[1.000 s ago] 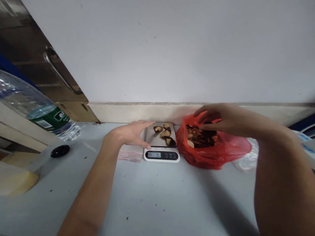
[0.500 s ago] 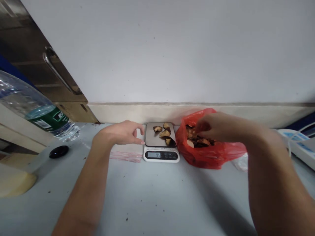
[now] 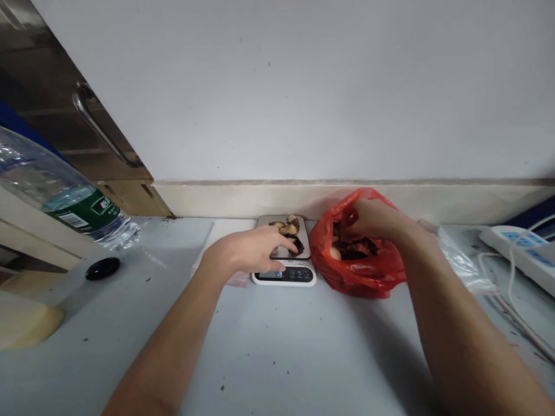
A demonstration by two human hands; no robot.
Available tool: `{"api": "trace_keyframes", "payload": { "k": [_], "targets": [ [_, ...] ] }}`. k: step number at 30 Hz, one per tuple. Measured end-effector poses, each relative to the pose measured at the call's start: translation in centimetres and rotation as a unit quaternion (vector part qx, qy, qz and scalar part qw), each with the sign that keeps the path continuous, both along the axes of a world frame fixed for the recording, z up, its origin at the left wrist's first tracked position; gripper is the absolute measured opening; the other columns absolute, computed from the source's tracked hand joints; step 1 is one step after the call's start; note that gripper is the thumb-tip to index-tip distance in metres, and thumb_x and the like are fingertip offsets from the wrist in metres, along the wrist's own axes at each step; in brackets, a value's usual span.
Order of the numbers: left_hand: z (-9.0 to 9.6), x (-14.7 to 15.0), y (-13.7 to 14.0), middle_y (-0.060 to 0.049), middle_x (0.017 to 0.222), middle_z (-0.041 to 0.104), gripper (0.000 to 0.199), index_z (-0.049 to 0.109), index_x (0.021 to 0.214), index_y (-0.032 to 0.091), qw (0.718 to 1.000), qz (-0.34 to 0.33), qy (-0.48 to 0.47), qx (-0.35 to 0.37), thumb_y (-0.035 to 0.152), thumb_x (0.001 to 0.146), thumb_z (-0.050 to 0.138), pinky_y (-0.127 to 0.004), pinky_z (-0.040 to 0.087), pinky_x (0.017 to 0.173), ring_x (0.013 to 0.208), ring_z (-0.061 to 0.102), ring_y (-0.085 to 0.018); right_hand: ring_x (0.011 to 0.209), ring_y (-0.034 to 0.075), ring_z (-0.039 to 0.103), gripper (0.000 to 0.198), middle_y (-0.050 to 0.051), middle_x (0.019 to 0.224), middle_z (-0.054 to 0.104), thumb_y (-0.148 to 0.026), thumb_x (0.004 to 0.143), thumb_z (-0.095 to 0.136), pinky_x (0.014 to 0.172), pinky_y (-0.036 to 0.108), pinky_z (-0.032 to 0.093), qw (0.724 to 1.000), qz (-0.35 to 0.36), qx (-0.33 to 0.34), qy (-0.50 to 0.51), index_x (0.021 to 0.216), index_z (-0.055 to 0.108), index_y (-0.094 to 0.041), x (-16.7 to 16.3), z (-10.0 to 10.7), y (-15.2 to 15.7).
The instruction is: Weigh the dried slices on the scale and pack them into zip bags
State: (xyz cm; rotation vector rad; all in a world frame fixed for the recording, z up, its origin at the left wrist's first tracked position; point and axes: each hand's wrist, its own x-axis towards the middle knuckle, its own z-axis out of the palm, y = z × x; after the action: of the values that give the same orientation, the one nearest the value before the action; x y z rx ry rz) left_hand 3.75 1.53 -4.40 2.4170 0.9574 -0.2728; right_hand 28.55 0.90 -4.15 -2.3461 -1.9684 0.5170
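Note:
A small white kitchen scale (image 3: 284,277) with a metal plate stands near the wall and bears several dried, brown-and-tan slices (image 3: 289,226). Over its left side reaches my left hand (image 3: 255,249), thumb and fingers apart. Its fingertip is at a dark slice (image 3: 296,245) at the plate's front right; whether they touch I cannot tell. My right hand (image 3: 368,219) is inside a red plastic bag (image 3: 359,280), among more dark slices (image 3: 358,249). Its fingers are curled and partly hidden, so anything between them does not show. The scale's display is partly covered by my left hand.
Clear plastic bags (image 3: 208,245) lie left of the scale. A water bottle (image 3: 73,196) and a black oval object (image 3: 103,268) are farther left. On the right are a clear bag (image 3: 462,263), a white device with blue keys (image 3: 520,242) and white cables (image 3: 511,283).
My left hand has moved right, from beside the scale to over its plate. The right hand stays in the red bag, its forearm shifted left, and more of the clear bag behind shows.

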Motion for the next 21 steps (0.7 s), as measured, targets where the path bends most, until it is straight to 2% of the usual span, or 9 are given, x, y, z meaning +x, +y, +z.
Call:
{"api": "trace_keyframes", "payload": {
  "k": [5, 9, 12, 14, 18, 21],
  "targets": [
    [2.3, -1.3, 0.2, -0.008, 0.124, 0.074, 0.054, 0.066, 0.146, 0.026, 0.998, 0.060, 0.019, -0.015, 0.036, 0.093, 0.059, -0.029, 0.051, 0.087, 0.107, 0.069, -0.024, 0.063, 0.019, 0.066, 0.016, 0.001, 0.066, 0.073, -0.010, 0.072, 0.072, 0.053, 0.027, 0.044, 0.999, 0.004, 0.035, 0.029, 0.064, 0.067, -0.023, 0.8, 2.8, -1.5],
    [2.6, -3.8, 1.0, -0.008, 0.119, 0.075, 0.060, 0.062, 0.148, 0.028, 0.989, 0.140, 0.053, 0.018, 0.050, 0.092, 0.057, -0.028, 0.051, 0.081, 0.097, 0.071, -0.023, 0.065, 0.019, 0.069, 0.003, 0.002, 0.073, 0.079, -0.024, 0.076, 0.078, 0.055, 0.027, 0.047, 0.980, 0.008, 0.115, 0.163, 0.077, 0.075, -0.023, -0.8, 4.5, -2.6],
    [2.8, -5.3, 1.2, -0.008, 0.117, 0.077, 0.063, 0.061, 0.148, 0.029, 0.980, 0.178, 0.083, 0.020, 0.054, 0.090, 0.057, -0.031, 0.052, 0.082, 0.097, 0.072, -0.025, 0.063, 0.017, 0.069, 0.006, 0.002, 0.073, 0.079, -0.026, 0.080, 0.076, 0.053, 0.025, 0.047, 0.946, 0.054, 0.132, 0.292, 0.077, 0.073, -0.021, -3.5, 3.3, -2.3],
    [3.1, -5.6, 1.0, -0.010, 0.117, 0.077, 0.065, 0.061, 0.146, 0.028, 0.974, 0.198, 0.106, 0.017, 0.057, 0.088, 0.057, -0.033, 0.052, 0.083, 0.098, 0.072, -0.027, 0.064, 0.017, 0.071, 0.005, 0.003, 0.074, 0.080, -0.018, 0.080, 0.075, 0.054, 0.024, 0.048, 0.939, 0.065, 0.109, 0.320, 0.078, 0.072, -0.019, -5.4, 1.8, -1.7],
    [3.6, -5.4, 0.4, -0.010, 0.118, 0.077, 0.062, 0.067, 0.129, 0.027, 0.967, 0.211, 0.144, 0.004, 0.057, 0.075, 0.068, -0.031, 0.052, 0.077, 0.096, 0.073, -0.028, 0.072, 0.019, 0.076, 0.016, 0.005, 0.074, 0.081, -0.004, 0.079, 0.072, 0.064, 0.024, 0.053, 0.955, 0.092, 0.101, 0.263, 0.072, 0.069, -0.019, -7.3, -0.6, -0.6],
    [3.3, -5.3, 0.5, -0.009, 0.115, 0.078, 0.053, 0.071, 0.110, 0.025, 0.965, 0.213, 0.156, -0.008, 0.044, 0.061, 0.076, -0.030, 0.051, 0.071, 0.093, 0.073, -0.028, 0.076, 0.021, 0.078, 0.016, 0.006, 0.078, 0.082, -0.005, 0.080, 0.072, 0.063, 0.025, 0.054, 0.960, 0.089, 0.128, 0.232, 0.072, 0.071, -0.019, -7.0, -0.5, -0.7]
  ]
}}
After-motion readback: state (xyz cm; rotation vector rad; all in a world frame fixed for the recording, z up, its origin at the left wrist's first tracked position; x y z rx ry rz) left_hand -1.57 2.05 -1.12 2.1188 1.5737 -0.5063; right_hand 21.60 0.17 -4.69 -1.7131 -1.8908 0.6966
